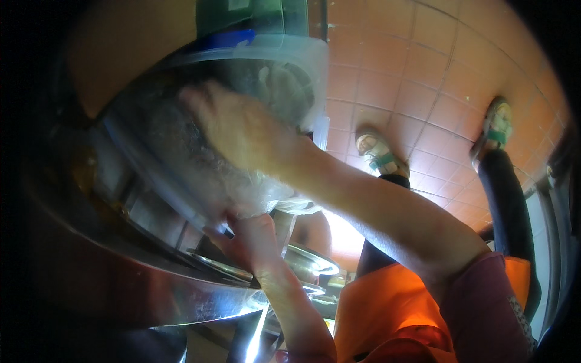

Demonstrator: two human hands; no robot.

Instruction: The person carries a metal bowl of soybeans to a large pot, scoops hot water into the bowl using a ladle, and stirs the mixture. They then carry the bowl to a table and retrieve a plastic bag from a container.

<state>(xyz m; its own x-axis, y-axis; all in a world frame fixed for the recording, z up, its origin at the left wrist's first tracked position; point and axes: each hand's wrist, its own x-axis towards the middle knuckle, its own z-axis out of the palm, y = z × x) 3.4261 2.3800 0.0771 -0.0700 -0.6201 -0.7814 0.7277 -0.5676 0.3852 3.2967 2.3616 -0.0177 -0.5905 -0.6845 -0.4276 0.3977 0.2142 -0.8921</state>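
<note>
My left hand [252,238] is at the near edge of a translucent plastic tub [313,50], its thumb and fingers pinching a clear plastic bag [258,190] by the rim. The bag is crumpled and spreads over the tub's near part, its folds catching the light. Reaching across from the right, my right hand [213,113] is inside the tub, over the bag. Motion blurs its fingers, so what they hold is unclear. My right forearm hides part of the tub. Through the far wall a pale round shape [288,90] shows, too hazy to name.
Beside the tub runs a curved metal edge [204,304]. Round metal lids or pans [313,261] stand below my left wrist. A green bin-like container [268,16] and a blue object [227,40] are beyond the tub. Red-brown tiles [386,59] cover the floor.
</note>
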